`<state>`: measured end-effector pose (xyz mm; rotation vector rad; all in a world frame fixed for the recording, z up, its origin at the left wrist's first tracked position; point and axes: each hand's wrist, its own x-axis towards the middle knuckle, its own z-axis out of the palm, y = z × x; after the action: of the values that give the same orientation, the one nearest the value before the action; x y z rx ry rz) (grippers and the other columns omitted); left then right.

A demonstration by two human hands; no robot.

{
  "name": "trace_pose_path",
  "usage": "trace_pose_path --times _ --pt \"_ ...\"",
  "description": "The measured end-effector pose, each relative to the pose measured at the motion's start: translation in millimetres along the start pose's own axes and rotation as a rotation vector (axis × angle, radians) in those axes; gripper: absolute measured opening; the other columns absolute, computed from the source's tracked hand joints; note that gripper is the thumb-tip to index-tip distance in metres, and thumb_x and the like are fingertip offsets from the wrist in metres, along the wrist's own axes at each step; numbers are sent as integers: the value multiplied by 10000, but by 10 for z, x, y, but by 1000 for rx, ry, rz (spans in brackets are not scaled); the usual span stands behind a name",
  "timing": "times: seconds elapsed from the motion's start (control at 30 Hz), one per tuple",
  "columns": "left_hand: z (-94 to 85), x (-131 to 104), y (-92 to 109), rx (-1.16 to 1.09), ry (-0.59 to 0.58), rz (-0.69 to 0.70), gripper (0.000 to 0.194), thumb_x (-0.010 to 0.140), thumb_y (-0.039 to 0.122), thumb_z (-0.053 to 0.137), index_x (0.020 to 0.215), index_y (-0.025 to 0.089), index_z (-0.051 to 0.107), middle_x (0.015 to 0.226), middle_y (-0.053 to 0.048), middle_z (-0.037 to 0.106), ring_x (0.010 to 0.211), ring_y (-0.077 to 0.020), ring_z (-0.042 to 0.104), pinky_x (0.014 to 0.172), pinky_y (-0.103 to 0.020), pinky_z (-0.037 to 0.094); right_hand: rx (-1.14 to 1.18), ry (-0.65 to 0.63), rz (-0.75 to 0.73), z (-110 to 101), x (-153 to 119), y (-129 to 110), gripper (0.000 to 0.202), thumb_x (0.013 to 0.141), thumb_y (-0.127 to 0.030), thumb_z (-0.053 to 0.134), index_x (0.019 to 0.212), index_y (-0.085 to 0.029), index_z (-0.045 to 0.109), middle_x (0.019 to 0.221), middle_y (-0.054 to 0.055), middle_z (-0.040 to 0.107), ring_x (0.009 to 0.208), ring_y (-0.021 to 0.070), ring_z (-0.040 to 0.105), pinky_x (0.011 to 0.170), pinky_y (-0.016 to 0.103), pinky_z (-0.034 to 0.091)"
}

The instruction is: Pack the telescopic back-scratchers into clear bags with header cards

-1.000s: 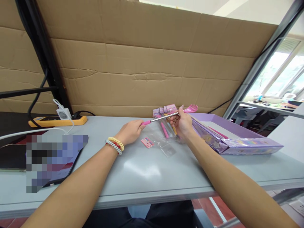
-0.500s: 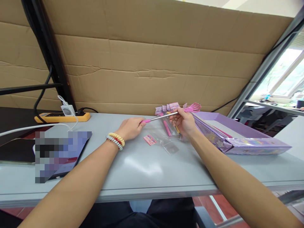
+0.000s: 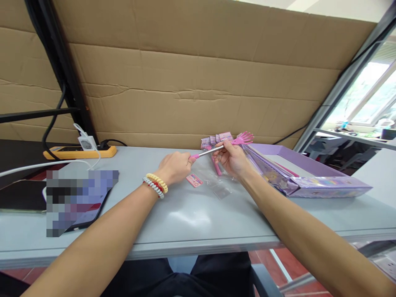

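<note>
A telescopic back scratcher (image 3: 211, 151) with a pink hand-shaped head, metal shaft and pink handle is held level above the table. My left hand (image 3: 175, 166) is closed round its handle end. My right hand (image 3: 233, 159) pinches it just below the head, fingers closed. Behind and under my right hand lies another pink back scratcher (image 3: 217, 168), partly hidden, near several packets with purple printed header cards (image 3: 223, 137). A small pink printed card (image 3: 194, 180) and a clear plastic bag (image 3: 222, 191) lie on the table in front of my hands.
A purple printed box (image 3: 332, 188) stands open on the right. To the left are a tablet-like device (image 3: 93, 210), partly blurred out, and a yellow power strip (image 3: 80, 153) with a white charger. Cardboard (image 3: 198, 74) walls the back of the table.
My hands have drawn closer together. Less metal shaft shows between them, and the pink head has shifted left. My grip on the back scratcher stays closed at both ends.
</note>
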<state>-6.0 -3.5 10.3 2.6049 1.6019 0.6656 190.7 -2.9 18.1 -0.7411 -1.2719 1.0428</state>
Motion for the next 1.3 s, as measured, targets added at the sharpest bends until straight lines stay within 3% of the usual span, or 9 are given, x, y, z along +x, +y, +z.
trace_pose_path --times 0.2,0.33,0.43,0.57,0.67,0.77,0.87,0.97,1.3 --pt "-46 -4 -44 -21 42 34 475 911 503 221 736 228 568 675 -59 634 611 -210 571 519 -317 267 -24 -104 -11 31 -57 -37 338 757 -522 624 797 -193 557 612 3 540 542 136 525 430 250 433" --pt "-59 40 -297 53 128 11 386 820 537 406 678 221 577 658 -43 643 639 -203 589 538 -306 302 -135 -401 110 -153 -89 -128 471 665 -377 722 1067 -183 573 779 38 618 616 155 569 446 248 426" --pt "-51 77 -500 152 150 -109 305 787 425 431 642 219 602 702 -63 675 707 -232 617 554 -315 332 -77 -547 160 -245 -98 -225 675 604 -475 694 1188 -186 517 963 100 642 713 198 609 507 289 464" --pt "-51 113 -635 269 125 -162 259 747 313 419 668 225 650 761 -86 700 760 -266 637 570 -334 365 -140 -535 345 -193 -101 -238 553 724 -624 527 1041 -171 519 949 147 667 654 212 631 444 278 436" --pt "-52 140 -614 345 52 -119 245 708 266 447 721 221 687 767 -105 705 775 -278 646 608 -345 400 -262 -500 516 -86 -120 -152 408 754 -522 613 940 -186 473 783 96 677 431 117 497 350 214 282" --pt "-47 165 -565 394 7 -128 267 682 231 461 778 207 709 774 -127 706 788 -292 653 635 -353 418 -277 -502 595 3 -149 -76 419 712 -399 709 993 -194 475 629 -3 602 383 43 280 373 194 172" --pt "-56 178 -533 413 -11 -133 294 688 226 457 820 192 717 786 -142 704 803 -297 658 644 -351 425 -268 -412 548 57 -171 -36 420 689 -382 717 1002 -183 521 499 -86 405 419 42 176 399 204 115" --pt "-102 173 -499 439 -22 -125 318 699 232 451 855 173 722 799 -163 698 825 -314 659 644 -357 429 -352 -324 468 93 -181 -9 429 669 -372 712 1006 -140 585 490 -101 260 449 58 182 419 223 116" --pt "-256 97 -270 503 -49 -76 305 703 247 466 841 162 724 749 -163 673 794 -319 660 633 -352 426 -767 -399 50 140 -238 -60 457 812 -392 498 1100 -95 692 559 -47 265 491 75 221 468 246 174"
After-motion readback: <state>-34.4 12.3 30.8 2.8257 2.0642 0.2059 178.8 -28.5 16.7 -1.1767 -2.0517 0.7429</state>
